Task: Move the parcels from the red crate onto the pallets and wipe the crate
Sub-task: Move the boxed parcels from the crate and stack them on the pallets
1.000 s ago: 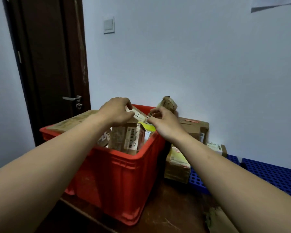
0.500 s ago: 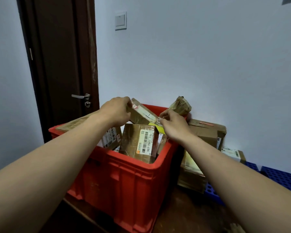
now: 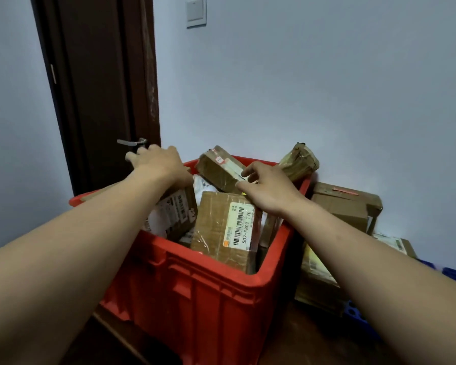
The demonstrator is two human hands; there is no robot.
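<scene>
Red moulded plastic, ribbed on its outer walls, forms the red crate (image 3: 208, 293); its base is cut off by the lower edge of the head view.

Inside it, brown cardboard parcels stand packed on end under glossy clear tape. The labelled parcel (image 3: 221, 227) at the near side carries a white barcode sticker. A tilted parcel (image 3: 216, 167) leans at the far side. The left forearm partly covers a side parcel (image 3: 178, 210) at the crate's left. A crumpled taped bundle (image 3: 299, 160) sits at the far right corner, against the wall (image 3: 327, 75).

The left hand (image 3: 158, 164) lies over the crate's far left rim with fingers extended and nothing gripped. Its palm is hidden, so contact below cannot be told.

The right hand (image 3: 269, 188) hovers above the crate with fingers spread and relaxed. Whether its fingertips touch the tilted parcel cannot be told.

Right of the crate, stacked cartons (image 3: 345, 206) rest on a blue pallet (image 3: 353, 312), its grid surface largely hidden by the right arm.

Behind the crate to the left stands a dark door (image 3: 98, 88) with a metal handle (image 3: 132, 142).
</scene>
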